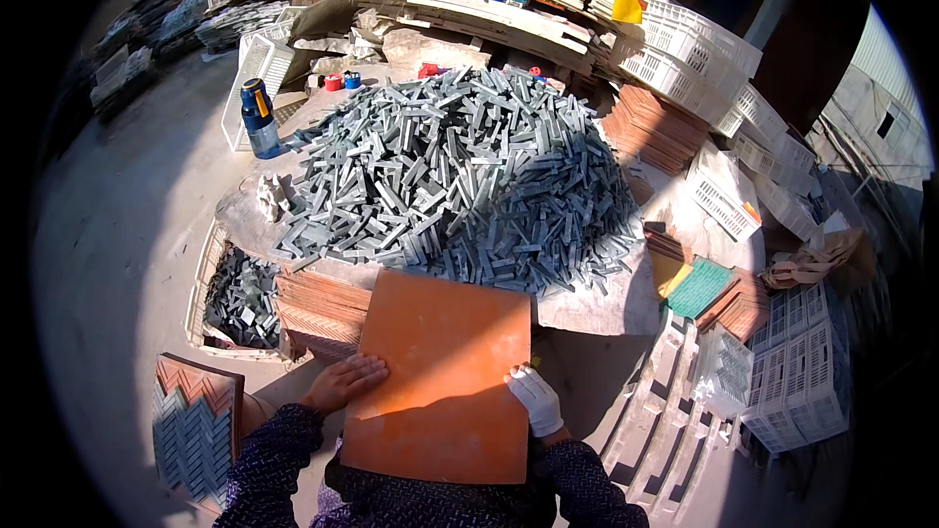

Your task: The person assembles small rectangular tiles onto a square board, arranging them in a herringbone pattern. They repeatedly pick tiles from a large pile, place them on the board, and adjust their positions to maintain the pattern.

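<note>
A flat rectangular orange board [445, 362] lies in front of my body, its far edge meeting the near side of the stone pile. My bare left hand [344, 381] grips its left edge, fingers laid over the top and thumb hidden. On the opposite edge, my right hand [536, 401] in a white glove holds the board with curled fingertips. A shadow crosses the board's lower part. Just beyond it rises a big heap of small grey stone strips [460, 176] on a pale table [602, 308].
Stacked orange herringbone trays [318, 308] stand left of the board, beside a crate of dark pieces [240, 298]. Lower left, a tray holds grey strips in herringbone [196, 430]. A blue bottle [259, 117] stands far left. A slatted pallet [660, 425] and white crates [802, 372] occupy the right.
</note>
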`<act>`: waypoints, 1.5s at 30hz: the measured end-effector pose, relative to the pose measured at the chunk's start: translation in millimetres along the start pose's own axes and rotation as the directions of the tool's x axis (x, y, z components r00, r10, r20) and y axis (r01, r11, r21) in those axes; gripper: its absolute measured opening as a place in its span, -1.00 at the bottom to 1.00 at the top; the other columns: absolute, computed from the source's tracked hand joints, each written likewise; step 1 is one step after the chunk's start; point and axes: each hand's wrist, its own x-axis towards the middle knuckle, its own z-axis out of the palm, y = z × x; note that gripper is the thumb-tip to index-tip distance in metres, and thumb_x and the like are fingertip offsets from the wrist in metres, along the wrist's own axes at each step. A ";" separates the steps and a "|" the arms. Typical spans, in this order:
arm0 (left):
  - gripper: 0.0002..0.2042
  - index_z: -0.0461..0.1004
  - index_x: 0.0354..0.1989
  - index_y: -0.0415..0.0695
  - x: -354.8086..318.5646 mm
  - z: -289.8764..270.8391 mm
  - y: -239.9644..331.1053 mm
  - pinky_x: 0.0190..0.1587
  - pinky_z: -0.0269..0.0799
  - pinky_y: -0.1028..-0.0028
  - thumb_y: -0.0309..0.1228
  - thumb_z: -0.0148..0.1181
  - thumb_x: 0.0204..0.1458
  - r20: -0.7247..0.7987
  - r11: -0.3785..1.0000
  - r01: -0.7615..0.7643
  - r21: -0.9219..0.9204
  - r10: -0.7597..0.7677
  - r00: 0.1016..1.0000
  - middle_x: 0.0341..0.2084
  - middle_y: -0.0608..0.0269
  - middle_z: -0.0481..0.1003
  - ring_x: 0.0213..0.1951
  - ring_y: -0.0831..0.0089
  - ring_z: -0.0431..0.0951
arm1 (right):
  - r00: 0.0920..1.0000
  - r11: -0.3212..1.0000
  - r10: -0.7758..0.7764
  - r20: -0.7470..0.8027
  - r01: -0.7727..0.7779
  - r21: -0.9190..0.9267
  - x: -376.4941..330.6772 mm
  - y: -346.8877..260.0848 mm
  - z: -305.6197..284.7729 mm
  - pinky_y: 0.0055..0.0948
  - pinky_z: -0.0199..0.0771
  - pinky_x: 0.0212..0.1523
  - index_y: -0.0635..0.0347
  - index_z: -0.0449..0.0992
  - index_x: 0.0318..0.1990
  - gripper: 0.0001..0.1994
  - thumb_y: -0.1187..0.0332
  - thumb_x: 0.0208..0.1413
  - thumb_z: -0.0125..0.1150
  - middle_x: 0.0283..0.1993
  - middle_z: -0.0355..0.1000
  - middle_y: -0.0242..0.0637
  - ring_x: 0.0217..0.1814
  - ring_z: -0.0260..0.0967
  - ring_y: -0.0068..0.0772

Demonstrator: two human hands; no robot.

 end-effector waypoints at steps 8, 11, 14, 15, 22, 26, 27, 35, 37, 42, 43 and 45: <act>-0.50 0.19 0.21 -0.11 19.3 -27.9 -0.7 0.27 0.04 0.17 -0.39 0.01 0.04 0.225 0.979 0.147 0.142 -0.176 0.958 0.20 0.16 0.22 0.24 0.25 0.19 | 0.962 0.994 0.053 0.269 -0.025 -0.105 39.8 -1.0 -46.7 -0.18 0.25 0.20 0.16 0.42 0.01 -0.63 0.37 -0.01 0.12 0.07 0.34 -0.14 0.15 0.27 -0.10; -0.45 0.14 0.24 -0.13 32.1 -30.3 13.7 0.30 -0.06 0.13 -0.32 0.04 0.04 0.143 0.931 0.365 0.019 -0.363 0.920 0.23 0.13 0.17 0.28 0.23 0.11 | 0.961 0.979 0.190 0.202 -0.172 -0.106 69.8 -33.5 -68.0 -0.05 0.08 0.27 0.22 0.30 0.15 -0.40 0.13 -0.04 0.23 0.20 0.24 -0.04 0.27 0.14 -0.01; -0.43 0.15 0.24 -0.15 49.1 4.2 25.7 0.31 -0.13 0.09 -0.23 0.06 0.04 0.171 0.920 0.379 -0.104 -0.359 0.918 0.25 0.11 0.14 0.31 0.22 0.05 | 0.895 0.970 0.241 0.376 -0.228 -0.080 47.9 -37.5 -13.5 -0.03 -0.03 0.30 0.34 0.26 0.15 -0.35 -0.01 0.04 0.11 0.22 0.19 0.02 0.30 0.08 0.03; -0.42 0.16 0.23 -0.16 46.3 8.9 27.4 0.31 -0.13 0.08 -0.21 0.06 0.03 0.179 0.918 0.391 -0.065 -0.375 0.910 0.25 0.10 0.14 0.31 0.20 0.04 | 0.928 0.984 0.179 0.327 -0.163 -0.077 47.6 -40.6 -0.9 -0.04 -0.06 0.32 0.36 0.27 0.13 -0.37 0.02 0.04 0.11 0.20 0.20 0.05 0.30 0.07 0.04; -0.39 0.17 0.22 -0.20 -4.2 16.2 48.4 0.28 -0.09 0.06 -0.26 0.14 -0.02 0.108 0.839 0.507 -0.197 -0.495 0.862 0.26 -0.04 0.09 0.30 -0.01 0.01 | 0.837 0.869 0.473 0.276 -0.495 0.012 -8.5 -49.2 -11.7 -0.11 0.09 0.25 0.38 0.18 0.17 -0.35 0.17 -0.02 0.22 0.24 0.10 0.15 0.29 0.06 0.14; -0.37 0.13 0.23 -0.22 -30.2 -1.6 101.7 0.28 -0.06 0.06 -0.31 0.19 -0.04 0.141 0.620 0.621 -0.481 -0.644 0.752 0.26 -0.14 0.04 0.28 -0.09 0.01 | 0.711 0.689 0.627 0.319 -0.697 0.199 -39.6 -93.8 -33.9 -0.13 0.15 0.22 0.39 0.15 0.21 -0.34 0.24 -0.01 0.25 0.29 0.00 0.24 0.33 -0.02 0.22; -0.37 0.12 0.24 -0.22 -33.5 -3.5 106.5 0.29 -0.08 0.08 -0.29 0.17 -0.02 0.126 0.601 0.621 -0.502 -0.660 0.741 0.26 -0.12 0.06 0.29 -0.08 0.01 | 0.717 0.687 0.621 0.317 -0.692 0.220 -40.0 -96.6 -35.1 -0.16 0.12 0.24 0.38 0.11 0.23 -0.31 0.25 -0.02 0.25 0.30 -0.02 0.23 0.35 -0.04 0.17; -0.23 0.07 0.25 -0.33 -17.5 -56.9 117.0 0.33 -0.21 0.23 0.00 0.11 0.01 0.216 -0.029 0.312 -0.950 -0.782 0.584 0.22 -0.07 0.15 0.29 0.14 0.07 | 0.577 0.016 0.715 0.395 -0.579 0.815 -36.2 -87.0 -64.2 -0.32 -0.25 0.40 0.35 -0.10 0.33 -0.33 0.14 0.19 -0.07 0.42 -0.17 -0.11 0.45 -0.21 -0.23; -0.19 0.12 0.21 -0.37 3.1 -90.8 115.0 0.33 -0.20 0.23 0.11 0.06 -0.02 0.176 -0.053 0.216 -0.975 -0.779 0.602 0.19 -0.09 0.17 0.28 0.17 0.08 | 0.621 -0.079 0.703 0.347 -0.416 0.906 -17.8 -90.2 -89.1 -0.27 -0.32 0.41 0.29 -0.08 0.33 -0.30 -0.05 0.18 -0.23 0.42 -0.18 -0.18 0.45 -0.23 -0.26; -0.10 0.12 0.19 -0.29 79.3 -123.5 66.3 0.32 -0.15 0.19 0.37 -0.33 -0.01 -0.321 0.402 -0.033 -0.915 -0.677 0.663 0.17 -0.13 0.17 0.29 0.17 0.05 | 0.804 0.387 0.541 -0.248 0.023 0.922 99.6 -56.8 -114.9 -0.08 -0.47 0.42 0.16 0.09 0.28 -0.13 -0.41 0.06 -0.48 0.35 -0.01 -0.06 0.45 -0.23 -0.15; -0.06 0.09 0.22 -0.28 106.2 -130.6 54.3 0.33 -0.16 0.19 0.41 -0.39 -0.03 -0.437 0.503 -0.095 -0.859 -0.622 0.649 0.18 -0.14 0.16 0.27 0.19 0.09 | 0.759 0.477 0.529 -0.378 0.103 0.873 117.3 -41.7 -109.4 -0.09 -0.45 0.41 0.19 0.10 0.26 -0.11 -0.42 0.05 -0.45 0.34 0.00 -0.06 0.44 -0.18 -0.14; -0.13 0.01 0.26 -0.26 145.5 -128.0 13.4 0.32 -0.16 0.23 0.33 -0.41 0.05 -0.580 0.659 -0.149 -0.737 -0.505 0.639 0.14 -0.05 0.22 0.23 0.24 0.16 | 0.756 0.709 0.398 -0.519 0.106 0.697 160.3 -21.7 -96.3 -0.13 -0.34 0.39 0.26 0.06 0.26 -0.05 -0.46 -0.02 -0.33 0.25 0.11 -0.10 0.37 -0.05 -0.18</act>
